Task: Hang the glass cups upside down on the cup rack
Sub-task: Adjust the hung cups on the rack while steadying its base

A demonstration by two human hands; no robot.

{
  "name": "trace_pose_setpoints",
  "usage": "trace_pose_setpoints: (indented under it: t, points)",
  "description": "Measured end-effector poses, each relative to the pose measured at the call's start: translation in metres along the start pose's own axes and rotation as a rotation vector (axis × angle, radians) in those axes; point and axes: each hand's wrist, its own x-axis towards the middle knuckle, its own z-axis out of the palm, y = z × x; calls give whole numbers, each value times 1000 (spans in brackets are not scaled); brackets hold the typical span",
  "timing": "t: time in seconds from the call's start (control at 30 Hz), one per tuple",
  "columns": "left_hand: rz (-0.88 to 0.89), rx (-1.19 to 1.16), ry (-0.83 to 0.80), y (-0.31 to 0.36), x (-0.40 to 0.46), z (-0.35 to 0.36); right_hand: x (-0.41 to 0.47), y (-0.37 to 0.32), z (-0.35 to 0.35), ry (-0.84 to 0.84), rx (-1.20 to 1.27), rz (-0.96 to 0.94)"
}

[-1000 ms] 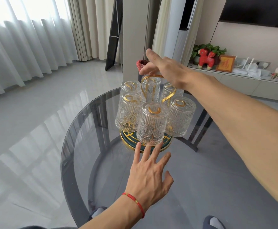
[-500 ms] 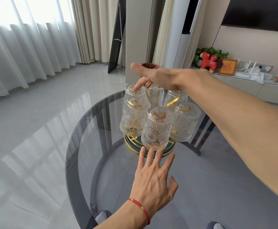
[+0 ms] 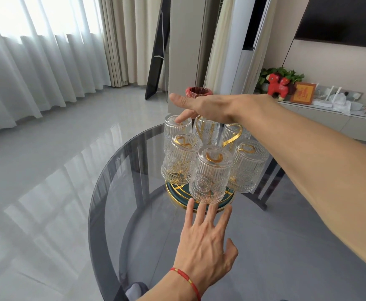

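Several ribbed glass cups hang upside down on a gold cup rack [image 3: 232,140] with a round green and gold base [image 3: 177,193]. The nearest cup [image 3: 209,177] faces me; the far left cup [image 3: 176,128] stands behind. My right hand [image 3: 203,107] reaches across the top of the rack, fingers spread, one fingertip touching the far left cup's upturned bottom. My left hand [image 3: 203,242] lies flat and open on the glass table, its fingertips just short of the rack's base. Neither hand holds anything.
The rack stands on a round dark glass table [image 3: 112,192]. Grey tiled floor lies to the left. A red-lined bin [image 3: 199,92] stands behind the table. A low shelf [image 3: 329,114] with a red toy and a frame runs along the right wall.
My right hand has swung left and lower over the rack, and a fingertip now rests on the far left cup. My left hand stays flat near the base.
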Motion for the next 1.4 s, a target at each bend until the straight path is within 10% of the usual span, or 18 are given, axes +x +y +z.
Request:
trace_pose_setpoints:
  t: [0.63,0.9,1.4]
  points:
    - [-12,8,24,-2,1,6,0,11,9,168,-114,-170]
    - [-10,32,17,-1,1,5,-49,21,39,818,-56,-409]
    - [14,47,-9,0,1,-1,-56,-17,102,626,-194,153]
